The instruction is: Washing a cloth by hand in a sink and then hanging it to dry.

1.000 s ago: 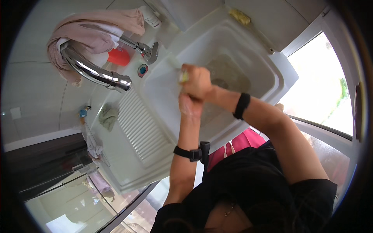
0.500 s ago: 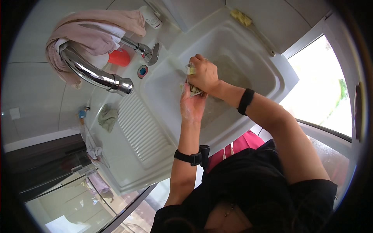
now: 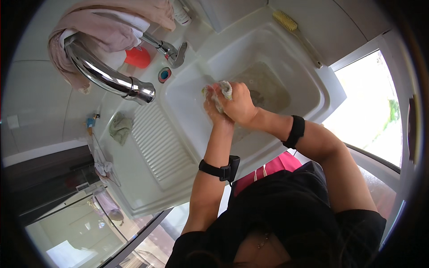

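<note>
A bunched, wet-looking white cloth with pale yellow-green patches is held above the left part of a white, smooth-walled sink basin. The person's left hand is partly hidden behind the cloth, its fingers up against it and streaked with what looks like lather. The right hand is closed around the cloth from the other side, pressed against the left; how tightly either one grips cannot be told.

Shallow, cloudy water covers the floor of the basin. Left of the basin runs a white ridged washboard, and beyond it lies a crumpled grey-green cloth. At the basin's upper left a curved chrome faucet carries a draped dusty-pink cloth, with a red rounded object beneath. A white bottle stands past the basin's upper-left corner. Along the basin's upper-right rim lies a long-handled brush with yellow bristles.
</note>
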The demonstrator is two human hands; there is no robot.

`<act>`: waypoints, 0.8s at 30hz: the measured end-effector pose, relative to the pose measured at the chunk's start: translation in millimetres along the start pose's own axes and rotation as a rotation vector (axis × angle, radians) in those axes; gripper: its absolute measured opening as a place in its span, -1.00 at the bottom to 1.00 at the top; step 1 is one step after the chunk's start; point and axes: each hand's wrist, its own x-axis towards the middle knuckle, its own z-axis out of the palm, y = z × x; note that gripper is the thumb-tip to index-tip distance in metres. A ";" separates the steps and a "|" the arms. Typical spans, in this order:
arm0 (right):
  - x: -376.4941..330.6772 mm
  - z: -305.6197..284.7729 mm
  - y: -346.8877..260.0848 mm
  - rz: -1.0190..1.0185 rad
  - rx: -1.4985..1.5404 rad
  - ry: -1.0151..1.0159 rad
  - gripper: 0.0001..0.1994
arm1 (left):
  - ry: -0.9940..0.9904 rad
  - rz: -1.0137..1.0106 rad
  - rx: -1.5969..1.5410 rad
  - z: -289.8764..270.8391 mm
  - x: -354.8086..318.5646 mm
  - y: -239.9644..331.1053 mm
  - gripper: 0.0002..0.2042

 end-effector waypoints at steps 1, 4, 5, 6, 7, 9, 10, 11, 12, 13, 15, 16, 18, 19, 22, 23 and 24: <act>3.9 -0.6 5.7 -0.076 -0.096 -0.043 -0.72 | 0.063 0.004 -0.012 10.3 -3.4 -0.3 -0.79; 18.9 0.9 11.8 0.105 -0.274 -0.170 -0.66 | 0.242 0.042 0.107 36.3 -6.3 2.4 -0.79; 28.7 0.3 15.4 0.103 -0.273 -0.172 -0.66 | 0.357 0.073 0.240 39.8 -4.1 3.7 -0.79; 39.4 -5.9 20.3 0.235 -0.239 -0.095 -0.67 | 0.436 0.032 0.227 36.5 0.6 8.0 -0.80; 49.8 -10.9 26.4 0.359 -0.198 -0.026 -0.67 | 0.437 0.035 0.226 33.1 1.5 16.0 -0.80; 62.9 -30.8 50.8 0.283 -0.013 -0.070 -0.65 | 0.212 0.052 0.121 25.4 0.8 38.0 -0.76; 64.7 -42.7 59.5 0.207 0.167 -0.107 -0.62 | 0.164 0.072 0.144 8.7 3.7 48.5 -0.72; 62.4 -55.4 59.5 0.205 0.169 -0.112 -0.62 | 0.167 0.076 0.144 -0.1 0.7 59.1 -0.72; 61.2 -71.5 55.7 0.246 0.201 -0.127 -0.64 | 0.147 0.068 0.158 -7.0 -2.3 67.3 -0.71; 60.4 -82.7 53.3 0.286 0.232 -0.140 -0.66 | 0.125 0.060 0.171 -11.2 -4.7 73.3 -0.70; 58.5 -92.3 53.4 0.324 0.330 -0.142 -0.68 | 0.061 0.093 0.159 -14.0 -6.6 77.1 -0.71; 58.1 -96.3 53.1 0.365 0.427 -0.145 -0.71 | 0.039 0.131 0.221 -13.5 -6.8 77.8 -0.72; 59.0 -102.5 59.7 0.341 0.490 -0.211 -0.74 | 0.005 0.169 0.282 -4.7 -8.2 78.0 -0.72; 60.0 -104.8 62.2 0.322 0.550 -0.277 -0.74 | -0.016 0.194 0.347 3.2 -10.3 76.9 -0.70; 48.7 -103.4 58.3 0.065 0.056 -0.484 -0.53 | -0.078 0.229 0.408 25.4 -19.1 80.1 -0.63; 42.9 -99.6 55.0 0.001 -0.003 -0.573 -0.44 | -0.109 0.236 0.405 30.7 -21.9 81.3 -0.60; 35.9 -94.7 51.6 -0.066 -0.063 -0.663 -0.35 | -0.118 0.240 0.404 35.5 -24.7 81.9 -0.60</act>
